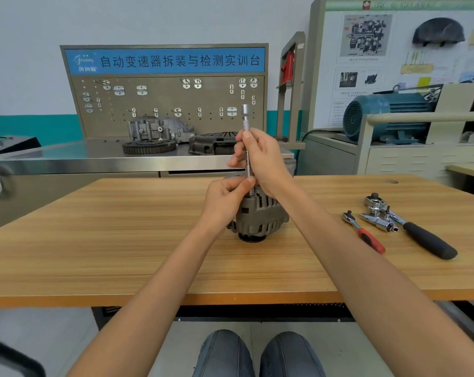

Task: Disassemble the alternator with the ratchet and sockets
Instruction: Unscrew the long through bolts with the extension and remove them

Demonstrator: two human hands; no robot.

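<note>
A grey alternator [263,216] stands on the wooden table [121,240] with its pulley end down. A long silver extension bar [246,123] rises upright from its top. My right hand [260,159] grips the bar's middle with curled fingers. My left hand [226,198] rests on the alternator's upper left side and pinches the bar's lower end between thumb and finger. The bar's tip and whatever it sits on are hidden by my hands.
To the right on the table lie a small red-handled ratchet [363,232], a larger black-handled ratchet [421,235] and chrome sockets [378,221]. Behind the table stands a steel bench [67,159] with gearbox parts and a pegboard. A blue motor [385,118] sits at right.
</note>
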